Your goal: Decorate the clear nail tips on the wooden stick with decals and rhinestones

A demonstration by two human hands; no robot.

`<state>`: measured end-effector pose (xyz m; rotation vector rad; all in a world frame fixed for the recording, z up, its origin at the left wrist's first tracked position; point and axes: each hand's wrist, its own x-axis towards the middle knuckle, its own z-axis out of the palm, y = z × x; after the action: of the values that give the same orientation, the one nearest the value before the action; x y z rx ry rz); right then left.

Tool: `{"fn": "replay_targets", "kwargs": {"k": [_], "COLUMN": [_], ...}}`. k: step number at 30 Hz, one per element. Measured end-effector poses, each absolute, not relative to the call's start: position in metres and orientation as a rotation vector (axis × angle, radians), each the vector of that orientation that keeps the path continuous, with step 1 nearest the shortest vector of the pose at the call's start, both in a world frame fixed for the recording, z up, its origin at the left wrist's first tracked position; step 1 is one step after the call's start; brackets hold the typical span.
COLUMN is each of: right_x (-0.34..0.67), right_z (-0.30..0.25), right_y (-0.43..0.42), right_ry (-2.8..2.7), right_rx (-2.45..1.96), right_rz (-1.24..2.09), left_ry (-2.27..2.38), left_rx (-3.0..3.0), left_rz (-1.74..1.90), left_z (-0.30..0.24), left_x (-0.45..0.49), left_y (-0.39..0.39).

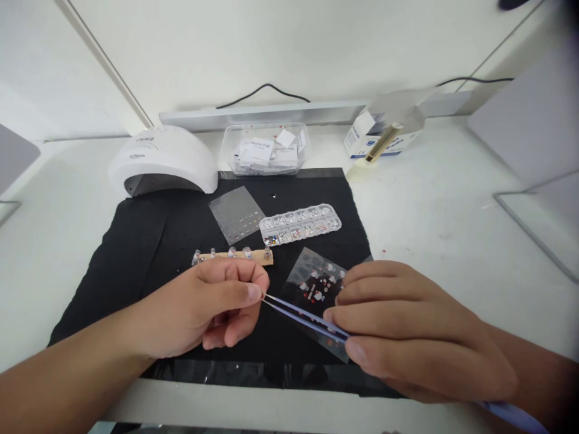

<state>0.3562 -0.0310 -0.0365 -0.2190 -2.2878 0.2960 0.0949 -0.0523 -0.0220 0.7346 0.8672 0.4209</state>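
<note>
Your right hand (407, 319) grips the tweezers (301, 316), thumb below and fingers above, with the back end emerging past the palm. Your left hand (228, 295) is curled, thumb and forefinger pinched together right at the tweezer tips; whatever lies in that pinch is too small to make out, so you can't tell from here what it holds. Both hands are over the black mat (149, 265), in front of the wooden strip (260, 257).

The tweezers look light and springy, with slim arms and a small gap between them toward the points. The midsection, where your thumb and fingers sit, is the sound place to hold: a gentle squeeze should close the tips, while a hard one could cross them or flick a tiny piece away. The fine points look easy to bend, so spare them any prying.

The sticker sheet (325, 280) lies partly behind your right fingers in this view. It looks thin, flexible and rather slick; take it by a bare edge. Its little stickers are probably soft and quick to crease, so catch one by its rim. The clear nails (232, 252) on the strip look hard, smooth and slippery; grip their sides.
</note>
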Motion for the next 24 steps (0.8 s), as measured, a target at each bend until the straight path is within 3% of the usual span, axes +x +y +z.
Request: {"fn": "replay_targets", "kwargs": {"k": [24], "right_x": [0.355], "right_z": [-0.0332], "right_y": [-0.0306], "right_ry": [-2.288], "right_rx": [-0.231], "right_rz": [0.31], "left_ry": [0.898], "left_rx": [0.79], "left_rz": [0.422], "left_z": [-0.0222], "left_x": [0.0922], "left_y": [-0.0526]}}
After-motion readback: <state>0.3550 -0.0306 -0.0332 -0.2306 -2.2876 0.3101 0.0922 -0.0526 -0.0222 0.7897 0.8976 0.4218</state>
